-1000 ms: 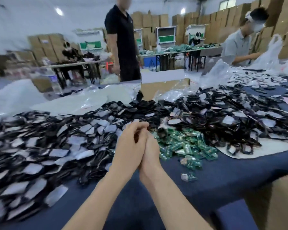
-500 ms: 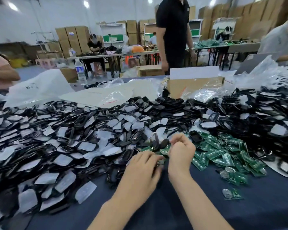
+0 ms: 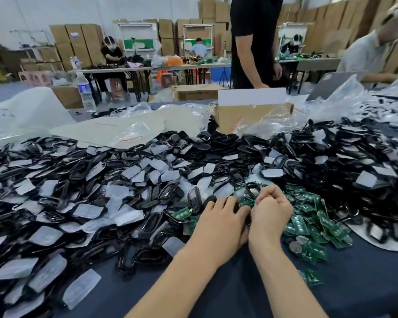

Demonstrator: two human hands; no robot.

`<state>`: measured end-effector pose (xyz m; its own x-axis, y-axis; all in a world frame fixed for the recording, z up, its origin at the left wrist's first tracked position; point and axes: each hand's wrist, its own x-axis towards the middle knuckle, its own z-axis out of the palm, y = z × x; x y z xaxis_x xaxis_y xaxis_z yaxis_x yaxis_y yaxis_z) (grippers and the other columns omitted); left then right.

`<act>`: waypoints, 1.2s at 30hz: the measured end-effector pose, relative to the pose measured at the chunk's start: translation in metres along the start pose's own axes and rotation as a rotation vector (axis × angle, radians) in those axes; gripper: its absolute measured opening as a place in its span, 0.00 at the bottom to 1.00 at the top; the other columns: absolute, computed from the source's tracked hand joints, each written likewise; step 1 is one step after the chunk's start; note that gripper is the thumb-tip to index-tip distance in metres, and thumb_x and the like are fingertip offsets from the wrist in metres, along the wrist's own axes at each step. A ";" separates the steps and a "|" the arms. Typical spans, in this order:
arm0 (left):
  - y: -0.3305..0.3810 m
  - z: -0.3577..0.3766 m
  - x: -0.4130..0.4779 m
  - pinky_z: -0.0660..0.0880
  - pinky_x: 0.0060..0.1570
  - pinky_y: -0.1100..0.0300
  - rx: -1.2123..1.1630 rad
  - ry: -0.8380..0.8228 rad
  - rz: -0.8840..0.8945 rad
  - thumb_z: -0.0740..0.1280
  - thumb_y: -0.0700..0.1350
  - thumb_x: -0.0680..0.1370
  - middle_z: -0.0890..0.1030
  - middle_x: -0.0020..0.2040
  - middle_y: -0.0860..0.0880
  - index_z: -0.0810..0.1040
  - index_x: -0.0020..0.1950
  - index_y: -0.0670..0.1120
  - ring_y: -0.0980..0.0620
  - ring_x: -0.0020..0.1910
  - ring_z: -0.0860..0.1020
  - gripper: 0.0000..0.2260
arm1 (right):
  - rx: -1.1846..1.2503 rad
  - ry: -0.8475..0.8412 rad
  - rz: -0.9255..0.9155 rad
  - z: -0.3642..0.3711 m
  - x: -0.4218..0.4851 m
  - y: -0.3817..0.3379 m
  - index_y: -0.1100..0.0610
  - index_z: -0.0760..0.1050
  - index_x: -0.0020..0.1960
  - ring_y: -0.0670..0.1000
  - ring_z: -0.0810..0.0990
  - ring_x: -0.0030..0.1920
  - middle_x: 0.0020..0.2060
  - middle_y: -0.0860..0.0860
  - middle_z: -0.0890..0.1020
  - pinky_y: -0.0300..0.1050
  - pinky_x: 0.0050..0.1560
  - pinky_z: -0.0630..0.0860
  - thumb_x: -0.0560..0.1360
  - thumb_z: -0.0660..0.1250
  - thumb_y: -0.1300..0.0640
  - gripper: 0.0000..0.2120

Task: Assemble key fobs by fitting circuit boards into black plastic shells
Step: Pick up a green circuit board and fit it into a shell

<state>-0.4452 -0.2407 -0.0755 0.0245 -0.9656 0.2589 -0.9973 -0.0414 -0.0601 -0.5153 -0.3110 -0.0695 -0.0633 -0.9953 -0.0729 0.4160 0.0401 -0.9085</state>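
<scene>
At the far-left corner of the heap of green circuit boards (image 3: 308, 223), the right hand (image 3: 271, 210) was curled, its fingertips pinching the near end of a black shell (image 3: 252, 191). The shell's long axis ran away from the person, leaning slightly left and rising above the heap. The left hand (image 3: 221, 218) lay palm-down just left of the heap, touching the right hand, its bent fingers reaching toward the shell's underside; whether they gripped a board could not be told. The nearest loose boards lay directly under and right of the shell, so the left hand seemed better placed to feed one in.
</scene>
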 end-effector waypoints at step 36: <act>0.013 0.015 0.007 0.68 0.57 0.49 -0.156 0.043 0.004 0.56 0.64 0.81 0.70 0.57 0.47 0.71 0.68 0.53 0.44 0.58 0.70 0.22 | -1.159 -0.517 -0.347 0.029 0.101 -0.014 0.54 0.73 0.70 0.53 0.80 0.51 0.55 0.56 0.79 0.49 0.49 0.78 0.84 0.59 0.55 0.16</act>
<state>-0.4567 -0.2517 -0.0890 0.0210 -0.9536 0.3005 -0.9960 0.0060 0.0887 -0.5016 -0.4150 -0.0524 0.4512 -0.8772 0.1639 -0.5825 -0.4287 -0.6906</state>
